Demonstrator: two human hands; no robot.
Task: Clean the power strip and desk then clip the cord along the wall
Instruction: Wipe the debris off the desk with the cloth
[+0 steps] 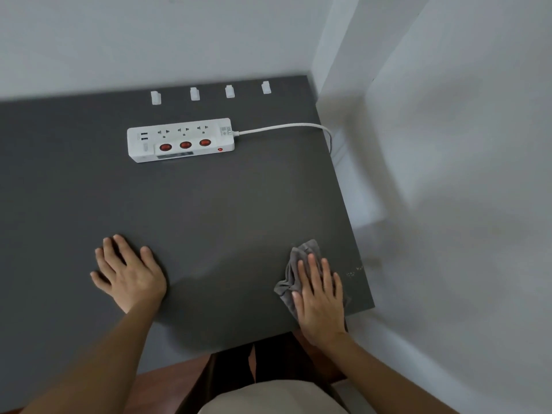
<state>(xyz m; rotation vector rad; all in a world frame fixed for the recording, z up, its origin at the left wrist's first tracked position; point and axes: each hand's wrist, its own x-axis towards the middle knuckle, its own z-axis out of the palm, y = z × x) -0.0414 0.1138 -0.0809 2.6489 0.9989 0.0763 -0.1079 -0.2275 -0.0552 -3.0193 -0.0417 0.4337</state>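
Observation:
A white power strip (pixel 181 139) with three red switches lies on the dark grey desk (pixel 224 204), toward the back. Its white cord (pixel 283 127) runs right and drops over the desk's right edge. Several white cord clips (pixel 156 97) sit in a row at the desk's back edge by the wall. My right hand (pixel 321 297) presses flat on a crumpled grey cloth (pixel 301 258) at the front right corner of the desk. My left hand (pixel 131 273) rests flat on the desk at the front left, fingers spread, holding nothing.
White walls close the desk in at the back and on the right, with a narrow gap (pixel 343 162) beside the right edge where the cord falls. Small light specks (pixel 355 271) mark the desk near its right edge. My legs and a brown floor (pixel 167 383) show below the front edge.

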